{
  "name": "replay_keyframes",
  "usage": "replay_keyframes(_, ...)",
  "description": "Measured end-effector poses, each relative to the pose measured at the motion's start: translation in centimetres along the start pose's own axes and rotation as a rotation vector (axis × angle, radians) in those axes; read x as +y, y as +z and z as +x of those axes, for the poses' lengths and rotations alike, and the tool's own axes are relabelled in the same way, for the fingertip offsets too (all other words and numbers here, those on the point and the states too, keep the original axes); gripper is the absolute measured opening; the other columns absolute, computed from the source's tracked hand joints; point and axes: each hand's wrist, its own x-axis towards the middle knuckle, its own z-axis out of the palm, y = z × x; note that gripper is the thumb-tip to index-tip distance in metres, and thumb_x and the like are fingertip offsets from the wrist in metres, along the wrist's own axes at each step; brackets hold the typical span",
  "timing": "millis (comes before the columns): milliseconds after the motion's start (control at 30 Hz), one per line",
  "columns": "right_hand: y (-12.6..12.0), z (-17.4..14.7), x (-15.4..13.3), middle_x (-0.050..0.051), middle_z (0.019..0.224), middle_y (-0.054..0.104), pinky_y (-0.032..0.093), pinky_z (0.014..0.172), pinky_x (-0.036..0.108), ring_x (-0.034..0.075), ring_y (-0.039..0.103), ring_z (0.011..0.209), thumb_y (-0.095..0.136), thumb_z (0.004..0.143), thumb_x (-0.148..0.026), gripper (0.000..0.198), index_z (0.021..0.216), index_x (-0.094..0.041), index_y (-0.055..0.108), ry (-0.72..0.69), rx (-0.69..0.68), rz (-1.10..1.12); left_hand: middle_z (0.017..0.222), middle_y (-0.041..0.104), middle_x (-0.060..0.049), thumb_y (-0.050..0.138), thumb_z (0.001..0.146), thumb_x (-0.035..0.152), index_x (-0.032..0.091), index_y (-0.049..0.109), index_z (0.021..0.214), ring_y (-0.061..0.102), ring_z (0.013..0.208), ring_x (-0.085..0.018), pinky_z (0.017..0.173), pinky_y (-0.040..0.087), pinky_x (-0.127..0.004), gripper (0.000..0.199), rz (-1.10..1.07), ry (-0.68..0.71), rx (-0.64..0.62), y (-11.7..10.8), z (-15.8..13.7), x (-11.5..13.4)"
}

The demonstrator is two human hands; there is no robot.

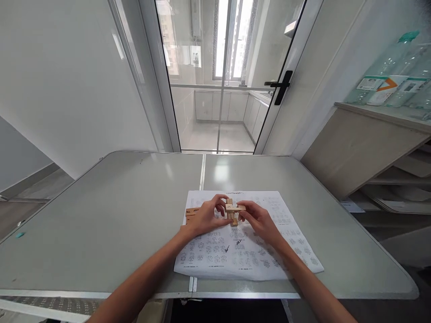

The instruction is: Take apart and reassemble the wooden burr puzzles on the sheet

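A small group of notched wooden puzzle pieces (230, 215) stands over the printed sheet (249, 260). My left hand (210, 214) is closed around the left side of these upright pieces, thumb in front and fingers behind. Between the fingertips of my right hand (257, 218) is one light wooden puzzle piece (235, 208), held crosswise against the upright ones. Whether it is fitted into a notch I cannot tell. Darker wooden pieces (191, 212) lie beside my left hand, partly hidden by it. The sheet carries rows of line drawings of assembly figures.
The sheet lies on a grey folding table (101, 224) with a metal seam. A teal scrap (20, 234) sits near the left edge. Behind is a glass door with a black handle (283, 87). At right, plastic bottles (387, 80) stand on a shelf unit (363, 139).
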Motion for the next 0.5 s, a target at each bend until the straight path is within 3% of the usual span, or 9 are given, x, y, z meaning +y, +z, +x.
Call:
replay_keyframes(200, 0.3, -0.1, 0.1, 0.006, 0.096, 0.076, 0.058, 0.082, 0.04, 0.025, 0.072, 0.085, 0.07, 0.095, -0.052, 0.029, 0.107, -0.026, 0.067, -0.024, 0.079, -0.114, 0.094, 0.074, 0.0, 0.087, 0.078, 0.043, 0.027, 0.056, 0.128, 0.069, 0.084, -0.02, 0.079, 0.056, -0.033, 0.061, -0.026, -0.009, -0.03, 0.1, -0.1, 1.0)
replay_keyframes(500, 0.4, -0.1, -0.3, 0.005, 0.095, 0.076, 0.057, 0.081, 0.04, 0.025, 0.071, 0.084, 0.07, 0.098, -0.048, 0.024, 0.109, -0.026, 0.068, -0.054, 0.114, -0.134, 0.096, 0.075, 0.0, 0.091, 0.075, 0.037, 0.028, 0.057, 0.129, 0.068, 0.086, -0.019, 0.086, 0.055, -0.034, 0.064, -0.093, 0.011, -0.03, 0.2, -0.1, 1.6)
